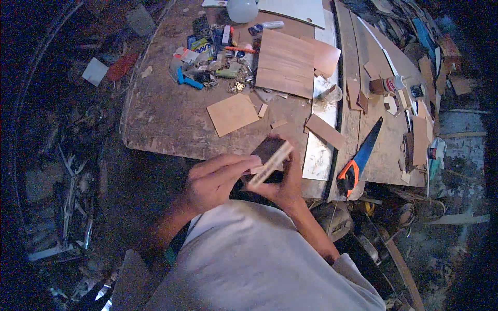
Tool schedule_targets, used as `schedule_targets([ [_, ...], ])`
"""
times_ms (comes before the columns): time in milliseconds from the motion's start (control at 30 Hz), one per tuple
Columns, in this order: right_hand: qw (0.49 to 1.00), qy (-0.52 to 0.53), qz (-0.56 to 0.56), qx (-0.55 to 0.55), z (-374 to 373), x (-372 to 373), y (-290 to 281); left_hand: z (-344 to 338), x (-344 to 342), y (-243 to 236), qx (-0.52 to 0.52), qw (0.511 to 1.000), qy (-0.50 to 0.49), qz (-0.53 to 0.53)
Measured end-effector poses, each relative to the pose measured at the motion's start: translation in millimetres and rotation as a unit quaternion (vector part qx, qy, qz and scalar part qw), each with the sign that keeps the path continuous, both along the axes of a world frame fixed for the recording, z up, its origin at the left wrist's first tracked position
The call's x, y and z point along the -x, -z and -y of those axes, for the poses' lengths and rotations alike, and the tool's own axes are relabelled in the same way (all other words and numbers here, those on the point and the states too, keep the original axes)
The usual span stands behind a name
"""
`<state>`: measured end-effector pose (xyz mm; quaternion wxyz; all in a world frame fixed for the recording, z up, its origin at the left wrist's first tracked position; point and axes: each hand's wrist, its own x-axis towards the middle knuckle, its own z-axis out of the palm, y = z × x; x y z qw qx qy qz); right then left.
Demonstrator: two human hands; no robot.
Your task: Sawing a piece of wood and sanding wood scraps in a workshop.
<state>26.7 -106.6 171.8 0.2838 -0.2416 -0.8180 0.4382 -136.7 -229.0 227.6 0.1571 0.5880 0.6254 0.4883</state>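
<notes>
In front of my body, just off the table's near edge, a small dark brown wooden piece with a pale, layered-looking edge is tilted up between my hands. My right hand grips it from the right, with the thumb low and the fingers around the far side. From the left, my left hand has its fingers pressed together against the piece; its thumb is hidden. Beyond them on the table lie a square tan board and a narrow brown strip.
A larger brown wood sheet lies on the worn table. Left of it is a pile of small hardware. A handsaw with an orange and black handle rests at the right, near a paper cup. Scraps crowd the floor.
</notes>
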Motion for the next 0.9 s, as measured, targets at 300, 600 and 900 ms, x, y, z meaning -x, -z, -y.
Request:
schedule_targets([
  [300,0.999,0.013,-0.007,0.046,-2.3,-7.0,0.7,-6.4,-1.5,1.0,0.014,1.0,0.011,-0.006],
  [600,0.999,0.011,-0.035,-0.008,0.7,-4.6,-4.1,-12.7,-1.0,7.8,-0.014,1.0,0.013,-0.003],
  [900,0.999,0.004,-0.043,-0.004,-7.2,-4.7,-14.3,-14.4,-3.1,2.0,-0.013,1.0,0.016,-0.008],
])
